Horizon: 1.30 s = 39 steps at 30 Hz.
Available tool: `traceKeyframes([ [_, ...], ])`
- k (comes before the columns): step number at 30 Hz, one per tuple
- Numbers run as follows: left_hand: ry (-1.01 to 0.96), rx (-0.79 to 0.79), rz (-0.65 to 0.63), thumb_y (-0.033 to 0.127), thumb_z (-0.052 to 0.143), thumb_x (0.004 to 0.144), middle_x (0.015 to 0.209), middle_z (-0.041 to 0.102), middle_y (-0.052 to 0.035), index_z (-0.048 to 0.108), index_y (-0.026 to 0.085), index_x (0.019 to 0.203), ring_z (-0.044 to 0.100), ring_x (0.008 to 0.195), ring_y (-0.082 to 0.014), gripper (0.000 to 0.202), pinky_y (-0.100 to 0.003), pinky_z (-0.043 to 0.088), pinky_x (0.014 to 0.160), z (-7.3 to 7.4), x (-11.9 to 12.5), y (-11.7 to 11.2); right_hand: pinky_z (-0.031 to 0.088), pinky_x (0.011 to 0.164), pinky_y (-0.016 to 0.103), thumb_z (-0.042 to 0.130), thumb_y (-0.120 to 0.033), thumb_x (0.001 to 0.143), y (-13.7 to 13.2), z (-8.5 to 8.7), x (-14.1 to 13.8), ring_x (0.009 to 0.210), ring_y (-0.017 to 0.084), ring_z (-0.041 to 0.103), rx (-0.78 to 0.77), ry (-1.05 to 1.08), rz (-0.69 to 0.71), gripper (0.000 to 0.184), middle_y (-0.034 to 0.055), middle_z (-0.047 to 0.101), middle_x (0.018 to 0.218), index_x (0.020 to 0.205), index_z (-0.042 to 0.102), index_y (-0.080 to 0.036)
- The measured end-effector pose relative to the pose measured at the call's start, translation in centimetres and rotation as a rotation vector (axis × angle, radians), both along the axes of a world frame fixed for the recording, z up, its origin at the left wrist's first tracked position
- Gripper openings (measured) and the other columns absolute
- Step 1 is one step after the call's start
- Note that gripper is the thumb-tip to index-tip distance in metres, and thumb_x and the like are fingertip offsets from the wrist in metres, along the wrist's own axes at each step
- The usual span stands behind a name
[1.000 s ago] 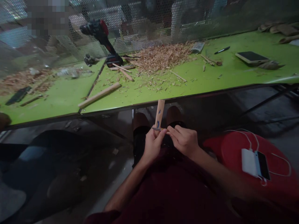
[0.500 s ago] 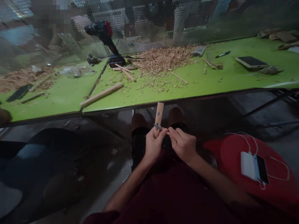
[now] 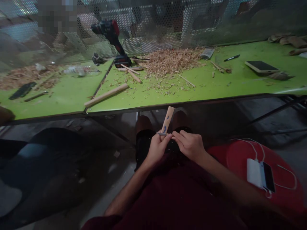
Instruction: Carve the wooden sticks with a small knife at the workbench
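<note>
A flat strip of pale wood (image 3: pixel 168 117) with blue marks slants up from my left hand (image 3: pixel 157 147), whose fingers are wrapped round its lower end. In my right hand (image 3: pixel 189 143) is a small knife (image 3: pixel 162 134), its handle mostly hidden by the fingers. The thin blade lies across the lower part of the wood and points left. My left thumb rests close to the knife, near the right fingertips. Both hands are over my lap, just below the edge of the green table (image 3: pixel 148 99).
A cordless drill (image 3: pixel 115 41) stands by a heap of wood shavings (image 3: pixel 172 60). A wooden rod (image 3: pixel 106 95) lies near the table edge. Farther right are a pen (image 3: pixel 231 57) and a phone (image 3: pixel 261 66). A red stool (image 3: pixel 236 163) holds a power bank (image 3: pixel 254 172). A person sits at left.
The wood strip has tilted to the right at its upper end. The knife blade sits slightly lower and more level. The view has shifted a little.
</note>
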State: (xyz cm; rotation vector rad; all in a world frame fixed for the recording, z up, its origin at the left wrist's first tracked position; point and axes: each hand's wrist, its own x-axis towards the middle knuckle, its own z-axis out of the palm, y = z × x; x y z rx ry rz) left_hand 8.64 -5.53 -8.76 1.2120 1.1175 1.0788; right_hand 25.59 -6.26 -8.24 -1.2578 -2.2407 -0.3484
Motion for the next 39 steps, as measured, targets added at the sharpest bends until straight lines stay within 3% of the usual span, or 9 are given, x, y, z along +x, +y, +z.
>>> traceKeyframes([
  [39, -0.152, -0.122, 0.199, 0.045, 0.077, 0.074, 0.059, 0.044, 0.0058, 0.061, 0.015, 0.067, 0.036, 0.055, -0.0071, 0.035, -0.02, 0.03, 0.053, -1.4, 1.3, -0.2, 0.026, 0.051, 0.027, 0.048, -0.033, 0.103, -1.8, -1.8, -2.6, 0.051, 0.01, 0.053, 0.04, 0.031, -0.288, 0.031, 0.0012, 0.067, 0.068, 0.105, 0.076, -0.02],
])
